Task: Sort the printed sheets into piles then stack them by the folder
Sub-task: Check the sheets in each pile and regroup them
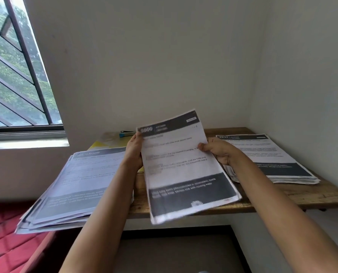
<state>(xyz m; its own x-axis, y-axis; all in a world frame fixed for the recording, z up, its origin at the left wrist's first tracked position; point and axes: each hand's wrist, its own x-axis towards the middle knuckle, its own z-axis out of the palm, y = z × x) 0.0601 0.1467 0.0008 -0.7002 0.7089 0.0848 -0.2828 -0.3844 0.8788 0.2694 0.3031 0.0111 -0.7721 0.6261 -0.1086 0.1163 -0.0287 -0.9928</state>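
Observation:
I hold a small bundle of printed sheets (182,168) tilted above the wooden table (302,196). My left hand (133,152) grips its left edge near the top. My right hand (217,151) pinches its right edge, thumb on the front. A large pile of printed sheets (79,186) lies on the left and overhangs the table's front edge. Another pile (270,158) sits at the right. A yellow folder (109,143) lies at the back left, partly under the left pile.
A blue stapler (126,133) rests on the folder near the wall. A window with bars (16,75) is at the left above a sill. A red quilted seat (4,243) lies below the left pile. Walls close in behind and on the right.

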